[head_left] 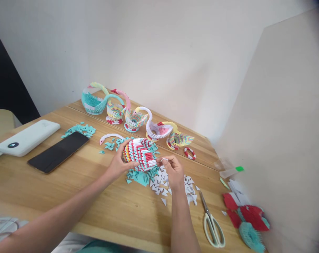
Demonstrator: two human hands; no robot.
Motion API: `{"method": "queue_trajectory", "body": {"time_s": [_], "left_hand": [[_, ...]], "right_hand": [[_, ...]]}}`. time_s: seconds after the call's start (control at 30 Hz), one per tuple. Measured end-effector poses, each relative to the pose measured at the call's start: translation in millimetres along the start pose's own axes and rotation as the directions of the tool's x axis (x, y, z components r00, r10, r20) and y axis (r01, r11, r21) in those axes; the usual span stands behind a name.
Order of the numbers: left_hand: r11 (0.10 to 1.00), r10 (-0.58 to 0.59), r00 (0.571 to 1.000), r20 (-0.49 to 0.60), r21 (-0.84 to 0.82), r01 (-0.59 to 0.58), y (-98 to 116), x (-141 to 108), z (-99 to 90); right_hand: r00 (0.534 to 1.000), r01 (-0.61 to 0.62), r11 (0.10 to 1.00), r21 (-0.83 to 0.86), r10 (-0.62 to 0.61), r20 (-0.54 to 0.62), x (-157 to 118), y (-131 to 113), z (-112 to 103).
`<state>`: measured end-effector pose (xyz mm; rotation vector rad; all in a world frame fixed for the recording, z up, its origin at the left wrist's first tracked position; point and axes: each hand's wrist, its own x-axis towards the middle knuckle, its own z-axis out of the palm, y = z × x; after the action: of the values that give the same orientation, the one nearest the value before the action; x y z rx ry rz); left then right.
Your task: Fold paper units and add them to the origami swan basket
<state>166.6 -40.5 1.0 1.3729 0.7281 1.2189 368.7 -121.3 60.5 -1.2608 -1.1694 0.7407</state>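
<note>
Paper model [140, 154] in both hands (mid-table), scissors [213, 225] near edge

The left hand [119, 163] cups a striped paper model [140, 154] above the tabletop [109, 211], while the right hand [172, 170] pinches a white piece [163, 160] at its right edge. Scissors [212, 221] lie near right.

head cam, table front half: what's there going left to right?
Power bank → phone → left hand → striped paper model → right hand → scissors → red and teal paper pieces.
</note>
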Motion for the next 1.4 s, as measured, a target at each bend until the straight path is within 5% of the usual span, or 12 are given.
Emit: {"method": "queue_trajectory", "body": {"time_s": [0.53, 0.87, 1.4], "left_hand": [[1.000, 0.000, 0.999, 0.032, -0.023, 0.000, -5.2, -0.3, -1.1], [0.999, -0.001, 1.000, 0.030, -0.038, 0.002, -0.2, -0.3, 0.3], [1.000, 0.011, 1.000, 0.012, 0.004, -0.011, -2.2, 0.0, -1.6]], "right_hand": [[0.995, -0.063, 0.997, 0.037, 0.065, -0.076, -5.7, 18.0, 3.8], [0.985, -0.122, 0.963, 0.241, 0.147, -0.089, -3.0, 22.7, 5.9], [0.984, -0.154, 0.960, 0.234, 0.171, -0.053, -1.2, 23.8, 6.3]]}}
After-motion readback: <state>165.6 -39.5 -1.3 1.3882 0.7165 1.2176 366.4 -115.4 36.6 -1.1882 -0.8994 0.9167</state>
